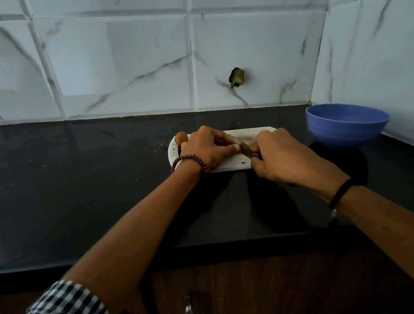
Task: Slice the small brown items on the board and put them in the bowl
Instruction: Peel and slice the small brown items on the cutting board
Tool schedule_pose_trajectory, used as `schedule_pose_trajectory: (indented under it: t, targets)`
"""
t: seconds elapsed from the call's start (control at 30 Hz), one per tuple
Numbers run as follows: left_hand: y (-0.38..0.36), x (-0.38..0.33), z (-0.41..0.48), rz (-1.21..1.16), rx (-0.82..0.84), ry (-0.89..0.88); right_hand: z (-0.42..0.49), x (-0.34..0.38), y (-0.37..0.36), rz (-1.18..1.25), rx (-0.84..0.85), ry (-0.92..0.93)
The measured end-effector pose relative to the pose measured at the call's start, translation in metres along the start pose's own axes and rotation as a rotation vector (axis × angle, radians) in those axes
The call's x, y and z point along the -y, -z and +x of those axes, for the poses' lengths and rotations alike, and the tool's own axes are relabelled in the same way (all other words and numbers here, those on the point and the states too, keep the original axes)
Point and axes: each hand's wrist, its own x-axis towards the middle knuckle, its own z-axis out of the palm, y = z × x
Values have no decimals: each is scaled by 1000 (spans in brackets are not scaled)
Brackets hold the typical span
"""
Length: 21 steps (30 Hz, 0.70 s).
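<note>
Head view: right hand [283,155] grip around knife [247,149], left hand [204,148] curled on board [173,155], its grip's contents hidden

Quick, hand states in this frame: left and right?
Left hand: fingers curled down on the board beside the knife; whether they hold anything is hidden.
Right hand: grips the knife.

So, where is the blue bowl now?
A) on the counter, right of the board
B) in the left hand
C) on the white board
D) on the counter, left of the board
A: the blue bowl stands on the dark counter, right of the white board.
</note>
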Motion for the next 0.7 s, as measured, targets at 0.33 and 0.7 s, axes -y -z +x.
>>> schedule_pose_trajectory:
  t: [0.33, 0.7]
  targets:
    - [2, -3, -5, 9, 37, -3, -40, -15, 24, 4, 87, -14]
    - [3, -1, -2, 47, 106, 13, -32, -41, 40, 316, 13, -110]
